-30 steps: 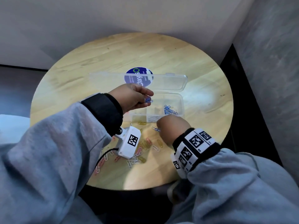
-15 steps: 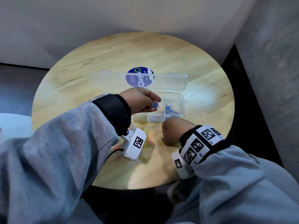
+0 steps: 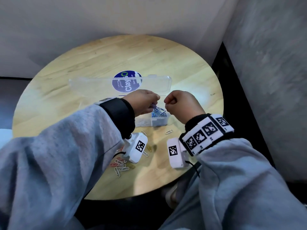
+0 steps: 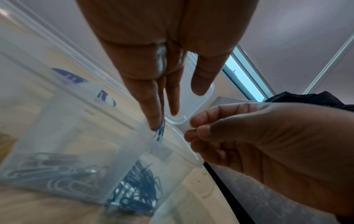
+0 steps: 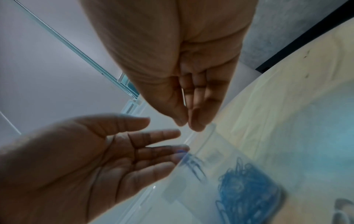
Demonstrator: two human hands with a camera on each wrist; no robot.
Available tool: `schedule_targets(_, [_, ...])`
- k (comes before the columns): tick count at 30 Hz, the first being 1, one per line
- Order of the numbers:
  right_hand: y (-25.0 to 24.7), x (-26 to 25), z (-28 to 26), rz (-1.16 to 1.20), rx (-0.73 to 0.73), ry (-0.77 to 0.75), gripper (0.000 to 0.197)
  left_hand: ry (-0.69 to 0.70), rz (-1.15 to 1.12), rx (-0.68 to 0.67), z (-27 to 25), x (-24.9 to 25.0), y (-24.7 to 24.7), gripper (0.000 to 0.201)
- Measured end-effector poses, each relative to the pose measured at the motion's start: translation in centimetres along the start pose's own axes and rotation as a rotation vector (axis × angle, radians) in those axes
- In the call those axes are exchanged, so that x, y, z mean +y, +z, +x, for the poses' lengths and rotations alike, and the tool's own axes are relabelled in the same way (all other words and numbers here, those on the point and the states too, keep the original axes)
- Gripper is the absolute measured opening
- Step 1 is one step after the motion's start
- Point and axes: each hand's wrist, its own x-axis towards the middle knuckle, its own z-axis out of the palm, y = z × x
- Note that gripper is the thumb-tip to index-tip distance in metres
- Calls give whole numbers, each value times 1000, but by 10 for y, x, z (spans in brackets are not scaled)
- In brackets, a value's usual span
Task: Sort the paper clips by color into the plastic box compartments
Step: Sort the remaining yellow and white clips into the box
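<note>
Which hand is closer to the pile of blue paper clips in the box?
Left. The left hand hangs right over the blue paper clips, its fingertips holding another blue clip above them. The right hand is off to their right side, above the box edge.

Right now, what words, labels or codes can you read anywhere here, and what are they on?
"Clay": white letters on the round blue sticker, seen through the clear lid; the word may run on, hidden by the lid's edge.
Small print on that sticker: too blurred to read.
Wrist camera boxes and wristband: square black-and-white codes, no words.
</note>
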Motion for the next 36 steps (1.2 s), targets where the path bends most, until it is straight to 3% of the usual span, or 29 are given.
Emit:
schedule_targets(8, [-3,-11,-8,-58,-39,-78,8,101,141,-88,-20,3,-23,20])
schedule_targets(13, [-5,-21,-25,-282,-378,-81,13,82,552,-223,-40,-16,-37,22])
schedule_targets(15, [-4,-25,-33,-374,-439,-77,7,44,664,-246,-45,-26,-36,20])
schedule_targets(20, [-2,-23,-46,-607,-420,-89,33,169,1170,-206,-41,-52,-30,44])
schedule_targets(24, [10,-11,-46,-729,-427,-47,40,241,1297,-222,-31,-64,-21,54])
schedule_targets(30, [32,6,-47,-747,-362,-14,39,279,1451,-220,-21,-72,-13,35])
schedule_targets(36, [35,9,-40,-734,-381,9,33,317,1427,-183,-20,-77,-13,35])
